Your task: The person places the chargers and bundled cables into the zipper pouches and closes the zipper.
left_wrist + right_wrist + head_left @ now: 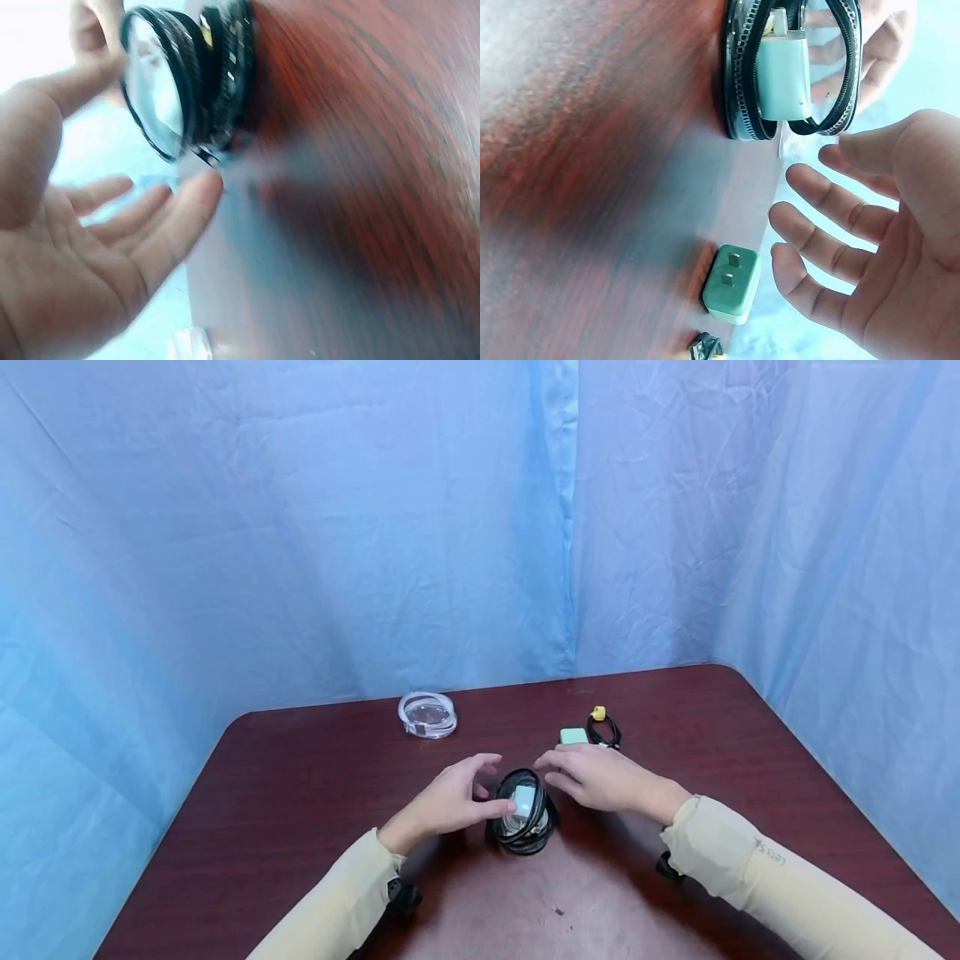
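A small round clear pouch with black zippered edges stands on the table between my hands. Inside it a pale green-white charger plug shows through the opening. My left hand is at the pouch's left side, thumb reaching over its face to the rim, the other fingers loosely bent and spread apart from it. On the other side my right hand hovers with fingers relaxed, fingertips close to the pouch's rim and nothing in its grasp.
Beyond my right hand lies a green charger, prongs showing in the right wrist view. Near it is a coiled black cable with a yellow piece. A coiled white cable lies toward the back left. Blue curtains surround the dark wooden table.
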{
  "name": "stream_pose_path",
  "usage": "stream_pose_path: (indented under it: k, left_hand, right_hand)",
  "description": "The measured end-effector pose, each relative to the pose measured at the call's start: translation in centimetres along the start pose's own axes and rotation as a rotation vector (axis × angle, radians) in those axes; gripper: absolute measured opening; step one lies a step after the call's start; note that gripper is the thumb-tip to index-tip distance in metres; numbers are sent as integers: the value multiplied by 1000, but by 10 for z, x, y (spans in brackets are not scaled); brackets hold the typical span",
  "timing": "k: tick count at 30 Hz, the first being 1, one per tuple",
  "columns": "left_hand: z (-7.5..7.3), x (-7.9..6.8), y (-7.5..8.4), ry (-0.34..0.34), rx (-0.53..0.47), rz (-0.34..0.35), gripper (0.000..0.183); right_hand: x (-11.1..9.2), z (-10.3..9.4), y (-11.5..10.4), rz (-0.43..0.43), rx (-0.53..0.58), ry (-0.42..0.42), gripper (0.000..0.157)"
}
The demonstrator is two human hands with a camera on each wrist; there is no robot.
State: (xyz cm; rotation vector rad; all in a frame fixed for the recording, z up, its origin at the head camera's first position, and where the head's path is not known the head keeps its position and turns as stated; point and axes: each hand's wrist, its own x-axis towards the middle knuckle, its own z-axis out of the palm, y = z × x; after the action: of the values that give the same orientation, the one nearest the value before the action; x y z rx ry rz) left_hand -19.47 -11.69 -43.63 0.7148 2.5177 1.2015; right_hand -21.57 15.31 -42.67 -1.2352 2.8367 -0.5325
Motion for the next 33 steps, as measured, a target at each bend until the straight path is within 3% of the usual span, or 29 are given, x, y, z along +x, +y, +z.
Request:
stream_pose_path:
  k: [7, 14, 23, 33]
  left_hand:
    - [2, -5, 7, 48, 45, -96, 65]
    - [6, -6, 7, 0, 0, -153, 63]
    - [10, -7, 9, -21, -56, -197, 62]
    - [14, -3, 12, -21, -65, -206, 64]
  right_hand:
    - [4, -1, -1, 14, 37, -12, 33]
    - [5, 0, -2, 29, 76, -78, 38]
    - [5, 0, 1, 33, 80, -126, 42]
    - [9, 4, 3, 77, 209, -212, 39]
